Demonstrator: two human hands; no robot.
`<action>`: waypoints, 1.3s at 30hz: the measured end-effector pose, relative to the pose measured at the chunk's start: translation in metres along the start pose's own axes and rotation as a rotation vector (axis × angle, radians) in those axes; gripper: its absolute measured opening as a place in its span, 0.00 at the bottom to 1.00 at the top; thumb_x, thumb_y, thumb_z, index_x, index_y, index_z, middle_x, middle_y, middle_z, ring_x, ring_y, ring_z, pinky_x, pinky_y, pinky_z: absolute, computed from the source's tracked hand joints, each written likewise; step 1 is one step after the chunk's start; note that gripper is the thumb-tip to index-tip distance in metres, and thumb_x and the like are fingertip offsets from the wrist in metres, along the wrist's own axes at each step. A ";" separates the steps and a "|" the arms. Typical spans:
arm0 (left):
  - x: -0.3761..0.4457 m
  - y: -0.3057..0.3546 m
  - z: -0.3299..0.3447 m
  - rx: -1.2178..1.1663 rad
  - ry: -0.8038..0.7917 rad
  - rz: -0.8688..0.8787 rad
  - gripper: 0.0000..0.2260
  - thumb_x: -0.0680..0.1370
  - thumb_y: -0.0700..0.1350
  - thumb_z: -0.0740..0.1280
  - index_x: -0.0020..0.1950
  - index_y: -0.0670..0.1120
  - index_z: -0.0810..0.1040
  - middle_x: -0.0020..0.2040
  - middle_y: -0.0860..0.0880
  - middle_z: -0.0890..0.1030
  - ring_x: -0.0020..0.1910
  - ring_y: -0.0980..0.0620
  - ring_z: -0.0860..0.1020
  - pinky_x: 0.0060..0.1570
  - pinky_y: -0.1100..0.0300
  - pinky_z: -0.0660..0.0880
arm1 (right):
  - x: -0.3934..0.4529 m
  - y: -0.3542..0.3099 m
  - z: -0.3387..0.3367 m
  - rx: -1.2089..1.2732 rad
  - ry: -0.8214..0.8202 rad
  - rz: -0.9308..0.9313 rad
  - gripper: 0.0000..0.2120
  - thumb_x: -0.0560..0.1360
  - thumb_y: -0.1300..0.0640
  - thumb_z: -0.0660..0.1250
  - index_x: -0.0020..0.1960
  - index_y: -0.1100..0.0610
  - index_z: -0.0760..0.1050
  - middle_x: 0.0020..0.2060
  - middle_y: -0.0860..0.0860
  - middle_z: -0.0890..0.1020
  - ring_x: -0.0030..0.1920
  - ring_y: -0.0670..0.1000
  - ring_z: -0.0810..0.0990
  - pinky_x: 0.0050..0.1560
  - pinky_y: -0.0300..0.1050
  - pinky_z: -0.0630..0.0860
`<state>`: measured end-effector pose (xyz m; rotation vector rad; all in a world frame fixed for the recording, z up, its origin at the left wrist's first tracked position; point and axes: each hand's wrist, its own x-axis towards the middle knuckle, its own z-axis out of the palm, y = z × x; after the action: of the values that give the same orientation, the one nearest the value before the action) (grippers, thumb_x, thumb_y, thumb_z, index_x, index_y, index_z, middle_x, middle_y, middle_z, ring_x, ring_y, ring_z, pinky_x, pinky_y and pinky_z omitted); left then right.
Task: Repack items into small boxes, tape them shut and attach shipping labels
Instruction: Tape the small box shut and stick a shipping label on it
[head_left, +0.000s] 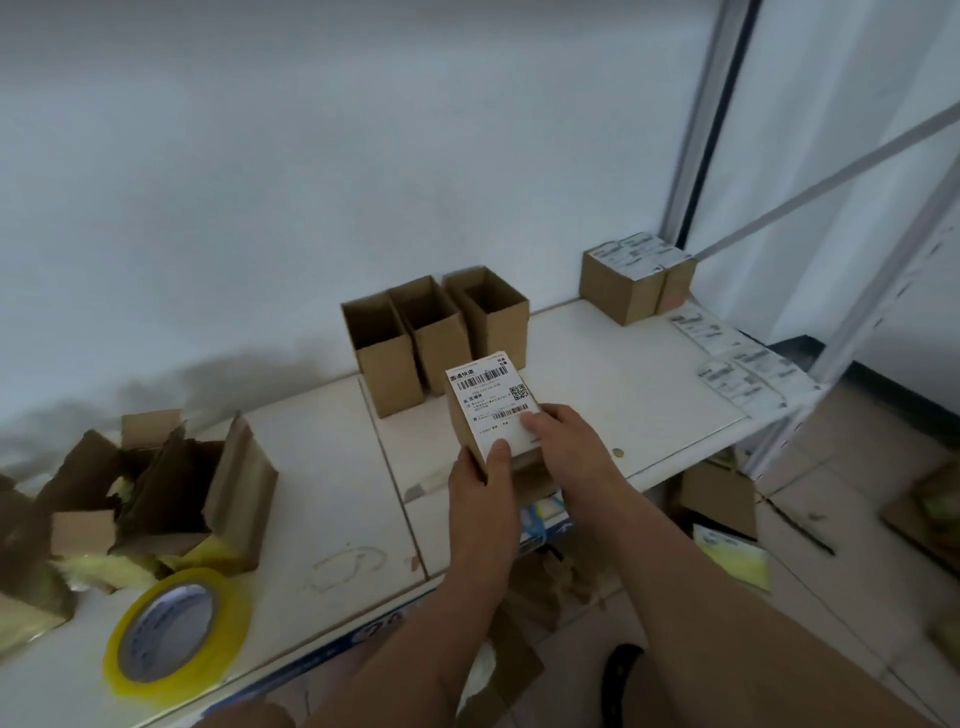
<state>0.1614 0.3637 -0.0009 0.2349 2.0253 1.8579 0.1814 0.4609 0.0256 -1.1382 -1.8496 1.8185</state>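
Two bare forearms, reaching up from the bottom edge to a small box (470, 431) on the white table (322, 467). Left hand (480, 486) gripping the box's near left corner, thumb on top of the label (493, 405). Right hand (563, 439) on the box's near right side, fingertips pressing the label's lower edge flat, other fingers curled around the box's right side. Label white, with barcodes and a QR code (print too small to read), covering most of the box's top.

Just behind the box: three open boxes (436, 332), upright in a row, touching one another. Far right of the box, against the wall: a cluster of labelled boxes (631, 280), closed, pressed together. Near that cluster, toward the table's right edge: loose labels (737, 364) lying flat. Well left of the box: a heap of torn cardboard (156, 483) with yellowish wrapping among it. Left and nearer than the box, at the table's front edge: a tape roll (174, 631), yellowish, lying flat. Below the box, under the table: more cardboard and a yellow packet (735, 558) on the tiled floor.
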 end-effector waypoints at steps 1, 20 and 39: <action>0.004 0.003 0.013 -0.001 -0.016 0.000 0.17 0.82 0.57 0.57 0.70 0.55 0.70 0.63 0.55 0.76 0.59 0.54 0.76 0.54 0.61 0.71 | 0.007 -0.001 -0.012 0.007 0.017 -0.004 0.13 0.80 0.50 0.61 0.62 0.51 0.73 0.56 0.49 0.80 0.54 0.50 0.78 0.56 0.49 0.77; 0.185 0.019 0.218 -0.035 -0.116 0.007 0.12 0.80 0.57 0.61 0.62 0.57 0.74 0.57 0.57 0.78 0.55 0.58 0.77 0.47 0.62 0.72 | 0.248 -0.025 -0.126 0.227 0.158 -0.065 0.08 0.77 0.52 0.66 0.55 0.50 0.80 0.50 0.47 0.84 0.53 0.50 0.81 0.57 0.53 0.78; 0.305 -0.006 0.282 0.126 -0.028 -0.029 0.25 0.79 0.64 0.58 0.66 0.48 0.75 0.62 0.48 0.77 0.58 0.48 0.77 0.56 0.55 0.74 | 0.361 -0.013 -0.125 -0.122 0.351 -0.124 0.22 0.77 0.39 0.62 0.62 0.52 0.76 0.58 0.52 0.80 0.58 0.55 0.78 0.61 0.53 0.74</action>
<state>-0.0076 0.7363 -0.0715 0.2626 2.1178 1.7023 0.0349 0.8051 -0.0540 -1.2607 -1.7942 1.3536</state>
